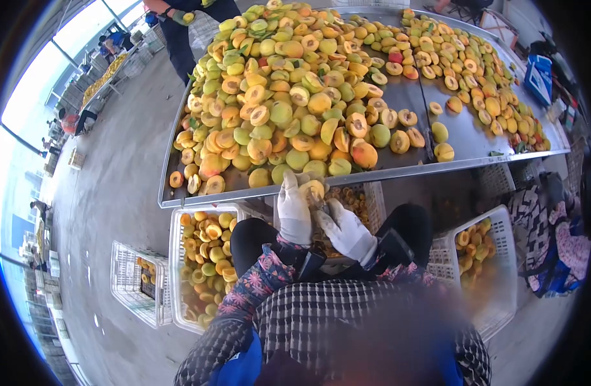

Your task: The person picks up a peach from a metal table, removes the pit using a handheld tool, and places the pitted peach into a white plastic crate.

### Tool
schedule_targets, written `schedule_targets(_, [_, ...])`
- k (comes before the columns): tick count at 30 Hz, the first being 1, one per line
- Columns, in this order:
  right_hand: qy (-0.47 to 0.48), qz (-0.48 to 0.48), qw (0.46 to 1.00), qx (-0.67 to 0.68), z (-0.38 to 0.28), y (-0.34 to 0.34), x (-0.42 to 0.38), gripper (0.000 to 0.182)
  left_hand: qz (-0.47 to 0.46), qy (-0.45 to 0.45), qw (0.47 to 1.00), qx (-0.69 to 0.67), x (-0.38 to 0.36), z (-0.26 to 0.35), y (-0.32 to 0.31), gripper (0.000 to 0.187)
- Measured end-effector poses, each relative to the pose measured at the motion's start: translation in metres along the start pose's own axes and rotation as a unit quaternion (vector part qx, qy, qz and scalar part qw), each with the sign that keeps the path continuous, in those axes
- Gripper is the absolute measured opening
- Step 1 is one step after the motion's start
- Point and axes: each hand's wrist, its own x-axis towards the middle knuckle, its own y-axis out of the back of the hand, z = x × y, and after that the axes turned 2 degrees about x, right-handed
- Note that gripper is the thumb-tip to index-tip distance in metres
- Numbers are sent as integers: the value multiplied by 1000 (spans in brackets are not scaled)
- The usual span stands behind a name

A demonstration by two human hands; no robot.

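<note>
My left hand (295, 211), in a white glove, is closed on a yellow peach half (313, 191) at the table's front edge, its cut face turned up. My right hand (349, 233), also gloved, is closed just below and to the right of that half. Something small and dark shows at its fingertips; its kind is too small to make out. Directly beyond both hands rises a large pile of peaches (280, 113), many of them cut in halves, on the metal table (398, 168). Beneath the hands, a crate (377, 201) holds small brownish pieces.
A white crate of peach halves (175, 257) stands at my left, beside another crate (131, 283). At my right is a further crate with halves (504, 257). A person (177, 32) stands beyond the table's left side. Another person's patterned sleeve (569, 248) shows at right.
</note>
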Motion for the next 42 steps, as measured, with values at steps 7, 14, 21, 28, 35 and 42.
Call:
schedule_targets(7, [-16, 28, 992, -124, -10, 1, -4, 28, 2, 10, 999, -43, -7, 9, -4, 45])
schedule_targets(14, [-34, 12, 989, -146, -6, -1, 2, 29, -22, -48, 998, -17, -11, -3, -5, 43])
schedule_targets(21, [-45, -84, 978, -183, -6, 11, 8, 30, -43, -32, 997, 51, -4, -3, 8, 40])
schedule_targets(28, [-42, -121, 991, 34, 6, 15, 9, 35, -46, 1, 999, -5, -2, 2, 6, 50])
schedule_targets(35, [-66, -188, 980, -21, 14, 18, 3, 38, -78, 63, 992, 75, 5, -5, 24, 55])
schedule_targets(42, [-22, -135, 982, 132, 48, -2, -10, 35, -117, 88, 983, 114, 11, -2, 26, 58])
